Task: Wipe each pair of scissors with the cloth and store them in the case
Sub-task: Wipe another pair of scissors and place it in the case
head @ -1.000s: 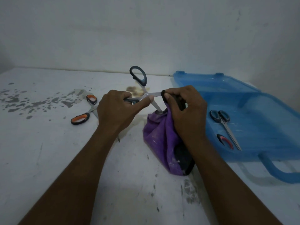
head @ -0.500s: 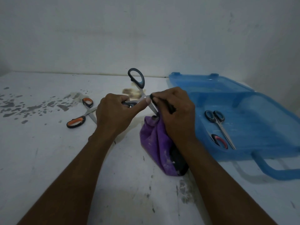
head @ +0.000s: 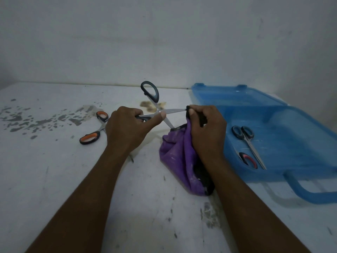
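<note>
My left hand (head: 127, 127) grips one handle of a pair of dark-handled scissors (head: 156, 108), held spread wide above the table; the other handle loop sticks up. My right hand (head: 206, 134) pinches the purple cloth (head: 178, 157) around the tip of the blade that points right. The cloth hangs down to the table. An open blue plastic case (head: 291, 143) lies at the right with two pairs of scissors inside: a dark-handled pair (head: 246, 141) and a pair with a red-lined handle (head: 248, 159). Orange-handled scissors (head: 96, 128) lie on the table left of my left hand.
The white table (head: 54, 179) carries dark paint stains at the left and a brown smear at the back centre. A white wall (head: 164, 42) rises right behind it. The case's handle (head: 306, 192) juts toward the front right.
My right hand has slid the cloth outward along the blade, from near the pivot to the tip. The left hand keeps the same hold on the scissors.
</note>
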